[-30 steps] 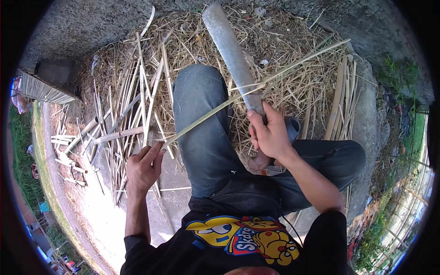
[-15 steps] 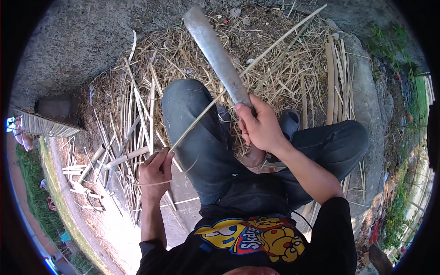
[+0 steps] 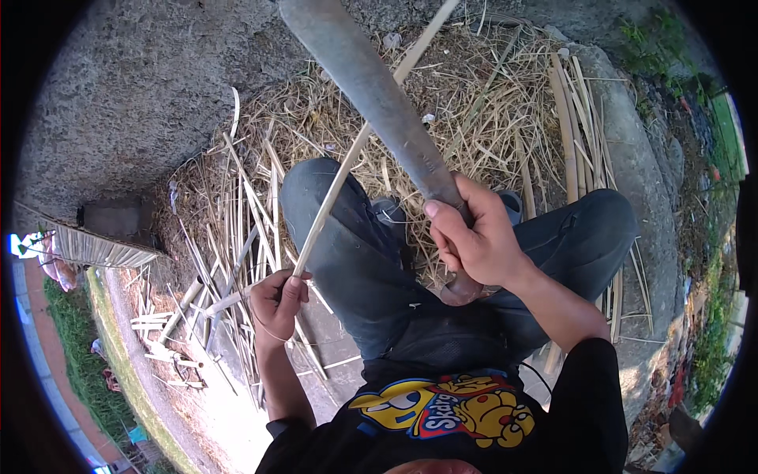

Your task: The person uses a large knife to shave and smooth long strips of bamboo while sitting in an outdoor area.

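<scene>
Both hands raised, fingers curled tight

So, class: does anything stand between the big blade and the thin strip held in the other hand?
Nothing visible does. The blade, gripped by the right hand, already crosses the strip held by the left hand.

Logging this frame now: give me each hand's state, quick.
Left hand: closed, holding the thin bamboo strip by its lower end.
Right hand: closed, holding the long blade at its handle.
</scene>
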`<action>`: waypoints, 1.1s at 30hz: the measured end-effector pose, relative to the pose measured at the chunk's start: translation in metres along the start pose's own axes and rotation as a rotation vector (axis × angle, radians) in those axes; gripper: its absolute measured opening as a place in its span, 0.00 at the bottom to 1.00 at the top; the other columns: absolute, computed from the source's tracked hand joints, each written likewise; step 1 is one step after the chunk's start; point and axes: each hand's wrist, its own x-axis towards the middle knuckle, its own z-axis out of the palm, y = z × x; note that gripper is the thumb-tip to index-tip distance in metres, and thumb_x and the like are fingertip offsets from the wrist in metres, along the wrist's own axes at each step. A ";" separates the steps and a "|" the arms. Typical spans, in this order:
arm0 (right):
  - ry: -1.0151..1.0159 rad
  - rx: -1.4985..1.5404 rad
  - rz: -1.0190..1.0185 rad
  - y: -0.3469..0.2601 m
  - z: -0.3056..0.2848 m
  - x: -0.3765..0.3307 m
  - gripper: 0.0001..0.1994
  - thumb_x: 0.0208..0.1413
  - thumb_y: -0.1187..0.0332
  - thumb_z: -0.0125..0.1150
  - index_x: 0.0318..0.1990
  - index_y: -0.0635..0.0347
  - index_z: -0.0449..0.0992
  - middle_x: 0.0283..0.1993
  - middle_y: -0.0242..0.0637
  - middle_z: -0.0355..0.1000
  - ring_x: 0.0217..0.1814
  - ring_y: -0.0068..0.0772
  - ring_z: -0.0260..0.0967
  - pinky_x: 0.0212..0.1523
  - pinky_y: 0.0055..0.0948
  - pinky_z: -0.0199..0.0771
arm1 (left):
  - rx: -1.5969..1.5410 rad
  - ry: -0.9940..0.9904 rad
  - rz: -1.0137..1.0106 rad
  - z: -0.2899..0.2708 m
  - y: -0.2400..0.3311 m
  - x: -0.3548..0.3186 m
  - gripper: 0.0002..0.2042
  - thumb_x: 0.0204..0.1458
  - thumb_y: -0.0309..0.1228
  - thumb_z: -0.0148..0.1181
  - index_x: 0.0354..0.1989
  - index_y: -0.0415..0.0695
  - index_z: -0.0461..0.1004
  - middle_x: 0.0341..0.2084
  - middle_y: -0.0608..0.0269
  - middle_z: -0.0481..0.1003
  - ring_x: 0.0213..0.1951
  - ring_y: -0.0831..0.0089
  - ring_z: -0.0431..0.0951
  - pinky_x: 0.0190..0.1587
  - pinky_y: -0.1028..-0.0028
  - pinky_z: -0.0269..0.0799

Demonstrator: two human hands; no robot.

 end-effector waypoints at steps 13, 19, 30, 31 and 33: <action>1.353 -0.357 -0.502 -0.005 -0.164 -0.205 0.12 0.58 0.74 0.65 0.45 0.63 0.69 0.24 0.33 0.68 0.14 0.20 0.61 0.17 0.22 0.62 | 0.793 0.514 -0.396 -0.127 -0.365 -0.131 0.23 0.65 0.46 0.55 0.56 0.37 0.73 0.37 0.58 0.76 0.41 0.77 0.77 0.37 0.79 0.71; 1.425 -0.259 -0.200 0.095 -0.219 -0.265 0.09 0.60 0.71 0.64 0.43 0.62 0.71 0.24 0.32 0.68 0.15 0.21 0.62 0.17 0.23 0.63 | 0.642 -0.375 -0.969 -0.028 -0.377 -0.150 0.22 0.59 0.39 0.57 0.52 0.32 0.76 0.37 0.42 0.82 0.43 0.53 0.85 0.40 0.66 0.82; 1.381 -0.054 -0.333 0.073 -0.177 -0.218 0.07 0.59 0.74 0.62 0.42 0.64 0.72 0.27 0.35 0.69 0.17 0.24 0.64 0.18 0.25 0.65 | 0.142 0.674 0.439 -0.021 0.011 0.115 0.15 0.66 0.34 0.55 0.52 0.35 0.77 0.37 0.55 0.83 0.38 0.73 0.82 0.42 0.74 0.79; 1.338 -0.078 -0.422 0.050 -0.172 -0.211 0.07 0.59 0.73 0.62 0.42 0.64 0.71 0.28 0.35 0.69 0.18 0.24 0.64 0.18 0.26 0.65 | 0.146 0.601 0.540 -0.005 0.041 0.141 0.15 0.66 0.34 0.56 0.51 0.35 0.78 0.36 0.56 0.83 0.37 0.74 0.82 0.42 0.75 0.78; 1.274 -0.109 -0.517 0.010 -0.162 -0.191 0.08 0.60 0.72 0.62 0.42 0.65 0.71 0.28 0.36 0.69 0.18 0.25 0.64 0.18 0.26 0.66 | 0.059 0.358 0.580 0.049 0.089 0.189 0.15 0.66 0.37 0.55 0.50 0.37 0.79 0.35 0.59 0.83 0.35 0.76 0.81 0.39 0.77 0.74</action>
